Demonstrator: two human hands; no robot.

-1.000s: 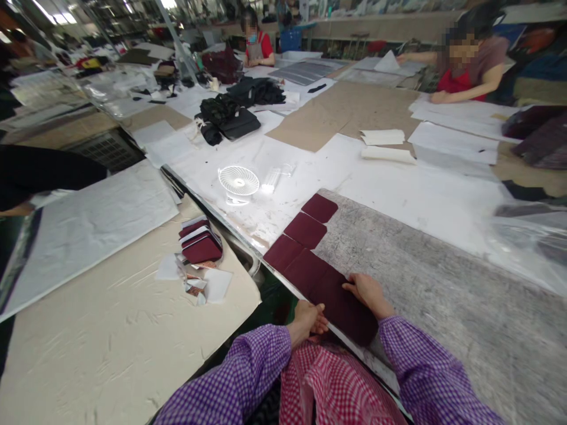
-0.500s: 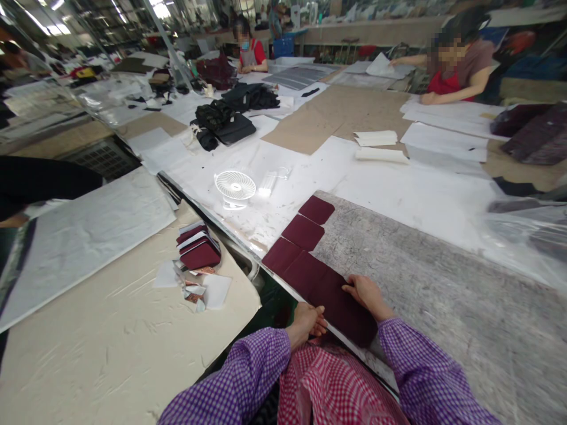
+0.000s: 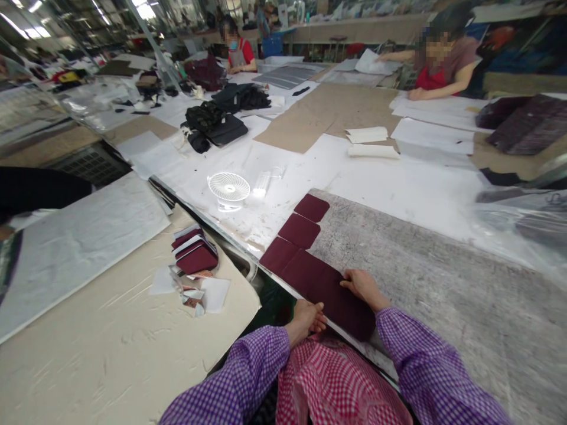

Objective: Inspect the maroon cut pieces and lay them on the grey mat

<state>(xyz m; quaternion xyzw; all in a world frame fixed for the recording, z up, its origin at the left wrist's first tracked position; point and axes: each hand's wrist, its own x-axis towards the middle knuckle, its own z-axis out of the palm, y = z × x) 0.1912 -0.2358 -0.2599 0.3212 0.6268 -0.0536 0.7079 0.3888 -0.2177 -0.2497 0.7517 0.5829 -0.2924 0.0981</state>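
Note:
A row of dark maroon fabric pieces (image 3: 305, 236) lies along the near edge of a grey speckled mat (image 3: 420, 277). My right hand (image 3: 361, 287) lies flat on the nearest maroon piece (image 3: 343, 304), fingers together pointing left. At that piece's near edge, over the table rim, my left hand (image 3: 305, 319) pinches its border with bent fingers. Both sleeves are purple check. To the left, a small stack of maroon pieces with white backing (image 3: 195, 251) sits on a cream-covered table (image 3: 110, 342).
A small white fan (image 3: 229, 186) stands beyond the maroon row. Black garments (image 3: 217, 121), brown card sheets (image 3: 328, 112) and white paper stacks (image 3: 367, 141) lie farther back. Two other people work at the far tables. Paper scraps (image 3: 195, 292) lie by the stack.
The view has shifted slightly left and up. Both hands stay on the nearest maroon piece with almost no movement.

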